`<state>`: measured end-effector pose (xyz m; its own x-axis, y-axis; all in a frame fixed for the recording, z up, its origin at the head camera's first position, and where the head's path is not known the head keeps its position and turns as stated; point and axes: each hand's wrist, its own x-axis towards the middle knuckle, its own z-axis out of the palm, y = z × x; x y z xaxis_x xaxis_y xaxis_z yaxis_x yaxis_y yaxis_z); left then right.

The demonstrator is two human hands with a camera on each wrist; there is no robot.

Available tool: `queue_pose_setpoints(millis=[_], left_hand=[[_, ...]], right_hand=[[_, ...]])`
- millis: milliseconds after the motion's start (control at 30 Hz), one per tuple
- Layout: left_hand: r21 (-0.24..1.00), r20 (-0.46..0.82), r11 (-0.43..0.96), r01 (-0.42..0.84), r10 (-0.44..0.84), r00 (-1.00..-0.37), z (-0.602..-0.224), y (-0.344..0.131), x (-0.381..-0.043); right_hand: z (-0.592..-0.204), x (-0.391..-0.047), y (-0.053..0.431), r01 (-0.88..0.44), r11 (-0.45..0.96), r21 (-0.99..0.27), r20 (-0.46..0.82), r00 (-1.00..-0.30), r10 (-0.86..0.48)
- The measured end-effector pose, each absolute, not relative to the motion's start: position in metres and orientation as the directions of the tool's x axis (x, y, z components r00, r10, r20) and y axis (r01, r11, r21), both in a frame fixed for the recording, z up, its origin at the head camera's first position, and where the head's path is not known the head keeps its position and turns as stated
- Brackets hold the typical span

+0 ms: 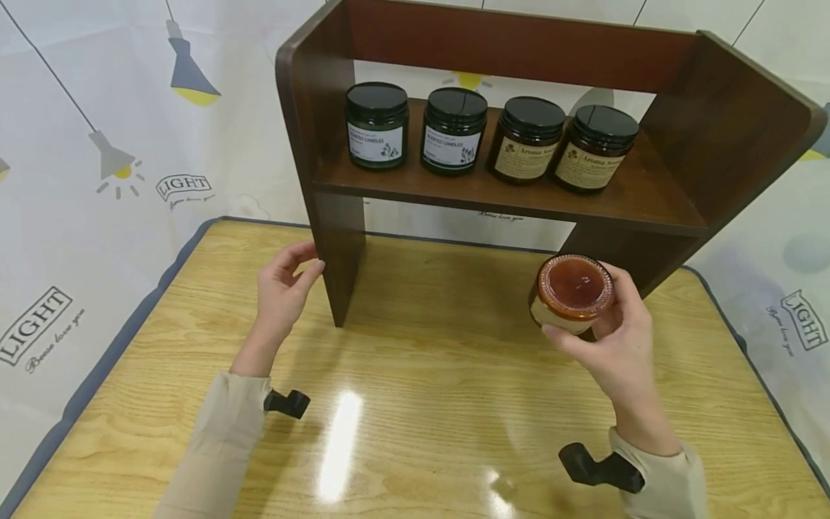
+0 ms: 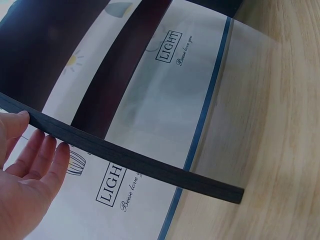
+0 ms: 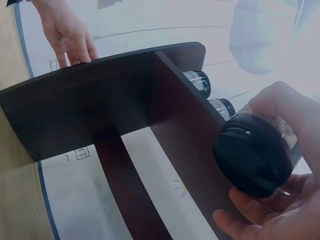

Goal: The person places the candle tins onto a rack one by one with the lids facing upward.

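Observation:
In my right hand (image 1: 625, 339) I hold an amber glass candle jar (image 1: 576, 285) upside down, its ridged glass base facing up. Fingers and thumb grip its sides, partly covering the cream label. Its black lid (image 3: 252, 155) shows in the right wrist view. The jar is in front of the lower opening of a dark brown wooden shelf (image 1: 506, 198), near its right side. My left hand (image 1: 282, 288) touches the front edge and outer face of the shelf's left side panel (image 2: 130, 157), with thumb and fingertips loosely bent against it.
On the upper board stand two green candle jars (image 1: 377, 126) with white labels and two brown candle jars (image 1: 527, 140) with cream labels, all black-lidded. The shelf stands on a wood-grain table (image 1: 415, 404). Behind hangs a white printed cloth (image 1: 130, 65).

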<state>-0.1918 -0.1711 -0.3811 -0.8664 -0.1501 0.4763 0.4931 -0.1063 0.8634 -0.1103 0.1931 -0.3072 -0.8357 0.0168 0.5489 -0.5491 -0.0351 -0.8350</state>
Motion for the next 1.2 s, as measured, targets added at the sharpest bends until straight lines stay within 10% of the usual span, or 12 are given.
queue_pose_setpoints(millis=[1200], left_hand=[[0.864, 0.477, -0.101, 0.493, -0.147, -0.867, -0.382, -0.171, -0.192]], right_hand=[[-0.298, -0.112, 0.213, -0.670, -0.094, -0.736, 0.654, -0.740, 0.157]])
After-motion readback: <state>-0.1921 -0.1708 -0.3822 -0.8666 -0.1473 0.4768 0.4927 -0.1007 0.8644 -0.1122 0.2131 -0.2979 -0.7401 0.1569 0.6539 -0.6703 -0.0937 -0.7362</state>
